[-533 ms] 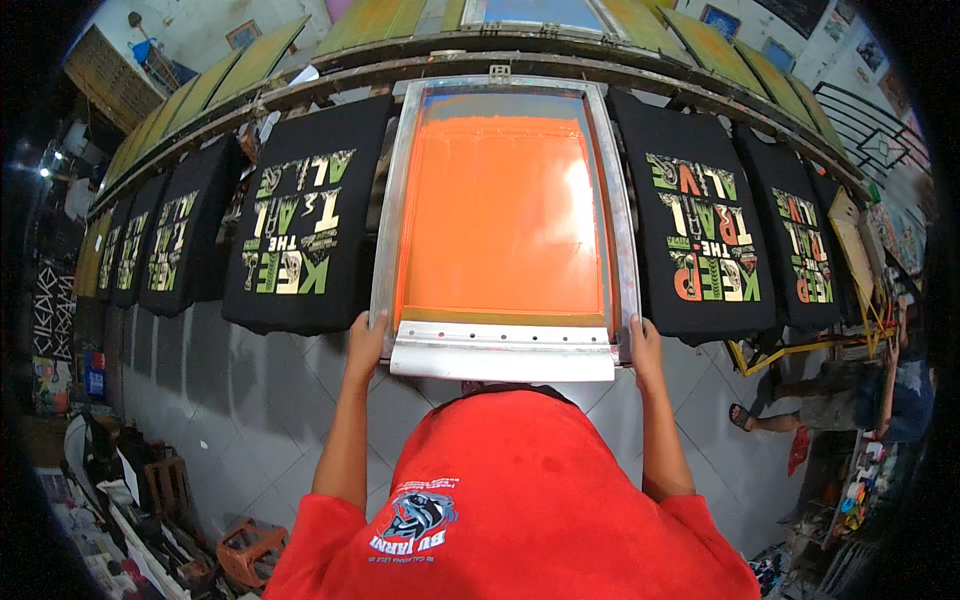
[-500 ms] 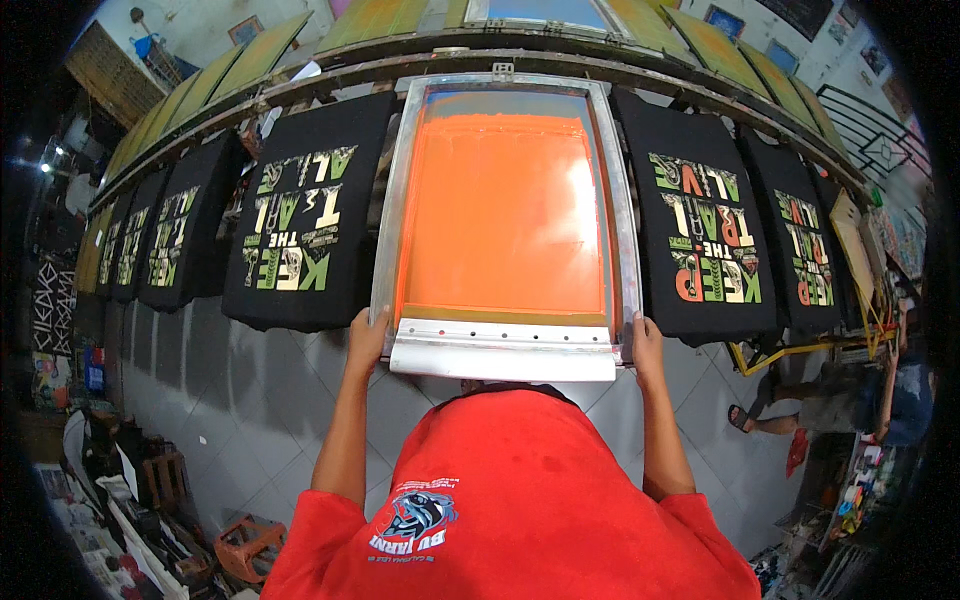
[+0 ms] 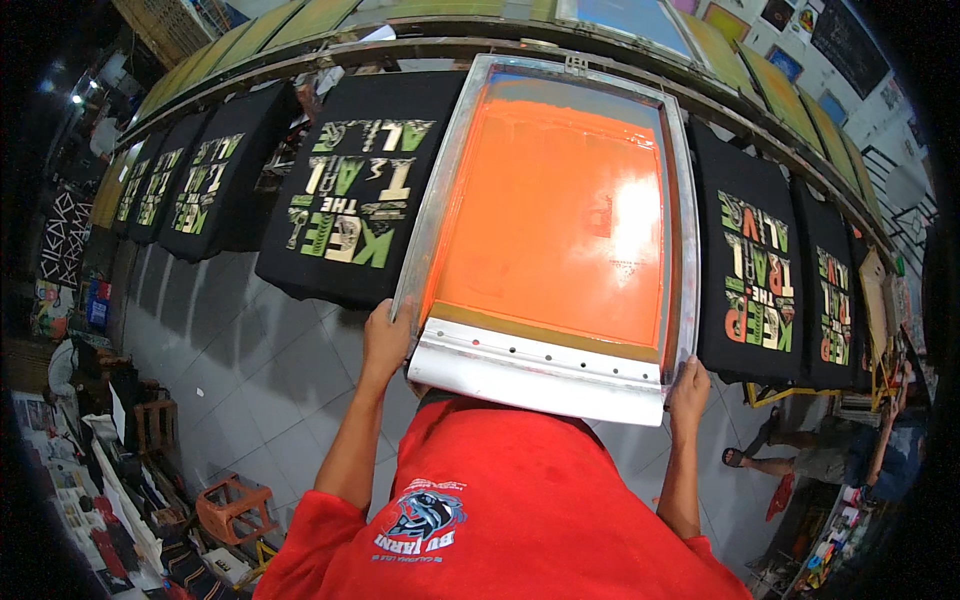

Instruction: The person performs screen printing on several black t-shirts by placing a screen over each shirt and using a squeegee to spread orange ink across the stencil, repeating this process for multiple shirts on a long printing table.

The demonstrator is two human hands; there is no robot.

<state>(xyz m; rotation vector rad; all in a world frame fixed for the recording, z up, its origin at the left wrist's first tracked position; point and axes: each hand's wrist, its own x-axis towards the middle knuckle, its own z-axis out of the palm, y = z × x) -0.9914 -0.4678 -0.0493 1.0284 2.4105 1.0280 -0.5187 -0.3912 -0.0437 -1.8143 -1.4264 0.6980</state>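
A screen printing frame (image 3: 442,200) spans the middle, its mesh coated with orange ink (image 3: 540,210) and a white metal bar (image 3: 530,370) with holes across its near end. My left hand (image 3: 385,340) is closed on the frame's near left corner. My right hand (image 3: 688,390) is closed on the near right corner. Black shirts with green and cream lettered designs lie on boards either side, the closest being a left shirt (image 3: 340,280) and a right shirt (image 3: 740,160); the right-hand designs also have orange. What lies under the frame is hidden.
A long rail (image 3: 430,52) runs behind the boards, with yellowish screens (image 3: 760,75) beyond it. An orange stool (image 3: 235,510) stands on the tiled floor (image 3: 240,350) at lower left. Another person (image 3: 880,455) is at far right beside a cluttered shelf.
The view has turned, so the frame, shirts and my hands appear shifted right and tilted. Small faint shapes now show in the orange ink. My hands stay on the frame.
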